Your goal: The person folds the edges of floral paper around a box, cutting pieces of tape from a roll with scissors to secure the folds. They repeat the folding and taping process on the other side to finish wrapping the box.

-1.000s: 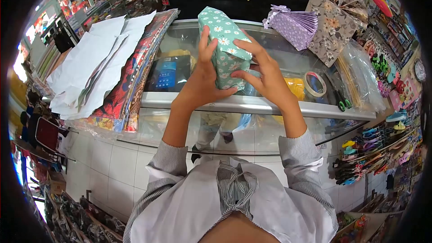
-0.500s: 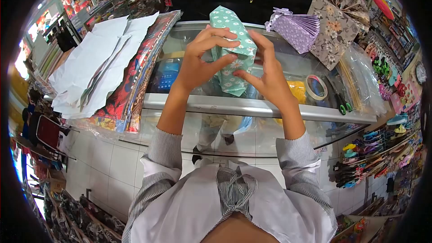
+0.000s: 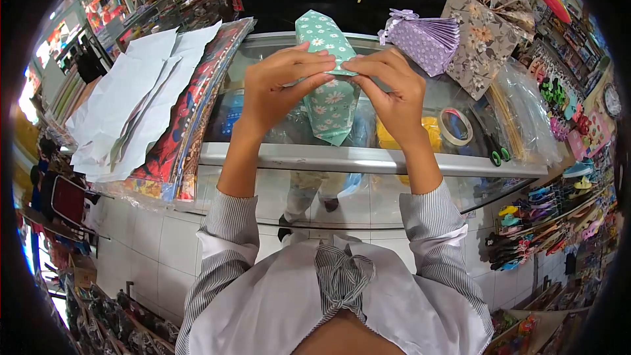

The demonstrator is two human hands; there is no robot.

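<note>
A parcel wrapped in mint-green paper with white daisies (image 3: 332, 102) stands over the glass counter (image 3: 263, 149) in front of me. My left hand (image 3: 282, 79) pinches the paper at the parcel's middle, thumb below and fingers above. From the other side my right hand (image 3: 388, 85) pinches the same raised fold, its fingertips almost meeting the left ones. Between the two hands the paper forms a crosswise ridge. Fingers cover part of the parcel's middle, so what lies beneath is hidden.
A purple pleated parcel (image 3: 427, 46) and a brown floral fan-topped parcel (image 3: 483, 33) stand at the right. Nearer lie a tape roll (image 3: 455, 126), green-handled scissors (image 3: 499, 156) and thin sticks (image 3: 509, 118). White paper sheets (image 3: 131, 98) cover patterned wrapping sheets (image 3: 174, 151) at left.
Both hands have drawn together from the parcel's sides to its middle. The fingertips now press the paper into a crosswise fold. The view has shifted slightly.
</note>
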